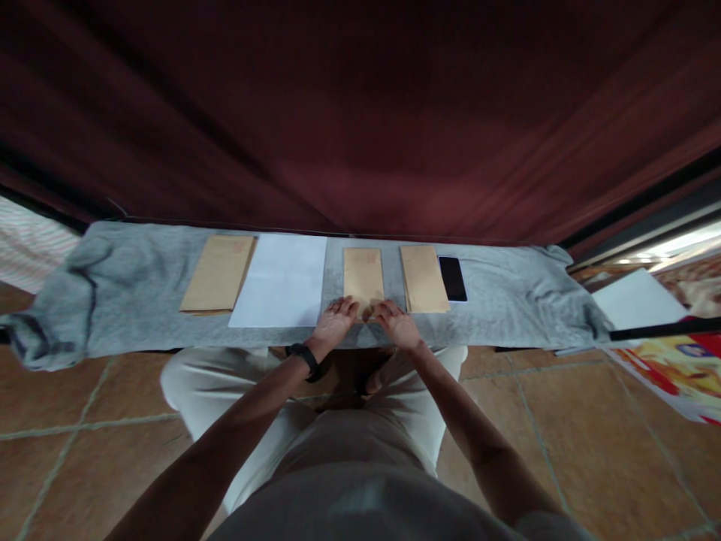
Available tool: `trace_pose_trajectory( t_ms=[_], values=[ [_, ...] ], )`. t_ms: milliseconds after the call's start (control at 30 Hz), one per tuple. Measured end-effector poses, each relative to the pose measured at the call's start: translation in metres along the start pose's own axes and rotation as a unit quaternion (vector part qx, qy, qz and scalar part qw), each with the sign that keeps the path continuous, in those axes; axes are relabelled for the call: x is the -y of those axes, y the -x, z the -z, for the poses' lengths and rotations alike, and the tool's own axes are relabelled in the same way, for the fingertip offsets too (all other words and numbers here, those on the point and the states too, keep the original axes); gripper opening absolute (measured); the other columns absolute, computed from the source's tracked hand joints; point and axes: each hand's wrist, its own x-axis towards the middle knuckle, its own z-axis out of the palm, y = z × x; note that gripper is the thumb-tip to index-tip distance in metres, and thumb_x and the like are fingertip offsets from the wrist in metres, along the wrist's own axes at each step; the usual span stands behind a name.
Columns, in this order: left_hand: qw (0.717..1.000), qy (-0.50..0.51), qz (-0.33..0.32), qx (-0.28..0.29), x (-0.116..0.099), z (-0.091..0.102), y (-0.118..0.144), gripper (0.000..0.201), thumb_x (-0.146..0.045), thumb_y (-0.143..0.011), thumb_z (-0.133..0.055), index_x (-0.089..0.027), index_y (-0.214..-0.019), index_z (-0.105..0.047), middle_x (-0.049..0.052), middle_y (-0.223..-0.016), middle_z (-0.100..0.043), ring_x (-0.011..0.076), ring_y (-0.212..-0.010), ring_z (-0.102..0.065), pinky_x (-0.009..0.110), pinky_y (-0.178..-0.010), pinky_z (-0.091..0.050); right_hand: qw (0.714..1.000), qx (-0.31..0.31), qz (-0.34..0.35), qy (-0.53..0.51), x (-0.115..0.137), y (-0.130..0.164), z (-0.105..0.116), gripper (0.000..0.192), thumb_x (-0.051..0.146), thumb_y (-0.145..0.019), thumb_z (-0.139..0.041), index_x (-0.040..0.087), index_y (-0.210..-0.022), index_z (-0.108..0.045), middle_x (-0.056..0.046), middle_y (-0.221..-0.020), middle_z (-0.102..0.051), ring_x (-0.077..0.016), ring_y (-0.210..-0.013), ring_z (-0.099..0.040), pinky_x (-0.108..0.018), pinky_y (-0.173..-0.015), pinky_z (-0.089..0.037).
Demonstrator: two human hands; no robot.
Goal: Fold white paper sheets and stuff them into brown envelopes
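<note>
A brown envelope [363, 274] lies in the middle of a grey cloth [140, 315] spread over a low surface. My left hand [333, 321] and my right hand [397, 323] rest flat on the envelope's near end, fingers apart, fingertips close together. A black band sits on my left wrist. To the right lies a second brown envelope [423, 278]. White paper [282, 279] lies to the left, and beyond it another stack of brown envelopes [218, 273].
A black phone [452, 278] lies face up at the right of the envelopes. A dark red curtain [360, 113] hangs behind the cloth. Orange floor tiles [591, 436] surround my legs. White paper [639, 299] and a colourful printed sheet [681, 368] lie at the right.
</note>
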Motion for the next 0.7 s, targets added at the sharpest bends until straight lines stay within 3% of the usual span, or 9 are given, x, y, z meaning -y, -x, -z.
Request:
trace_pose_trajectory(
  t_ms=[400, 700],
  values=[
    [1.0, 0.002, 0.004, 0.03, -0.0005, -0.0002, -0.0003, 0.052, -0.008, -0.095, -0.041, -0.018, -0.145, -0.049, 0.017, -0.154, -0.048, 0.0273, -0.142, -0.046, 0.043, -0.116, -0.04, 0.999, 0.041, 0.021, 0.002, -0.006, -0.0017, 0.0044, 0.035, 0.028, -0.107, -0.038, 0.022, -0.136, -0.056, -0.011, -0.147, -0.053, -0.0201, -0.118, -0.063, -0.032, -0.096, -0.055],
    [0.999, 0.023, 0.003, 0.024, -0.0001, 0.0009, 0.0006, 0.056, -0.004, -0.092, -0.039, -0.02, -0.145, -0.05, 0.018, -0.154, -0.048, 0.0292, -0.142, -0.046, 0.049, -0.115, -0.042, 1.0, 0.005, 0.019, -0.008, -0.0075, -0.0008, -0.0034, 0.033, 0.027, -0.106, -0.043, 0.023, -0.135, -0.058, -0.01, -0.145, -0.055, -0.0199, -0.117, -0.064, -0.031, -0.093, -0.057]
  ],
)
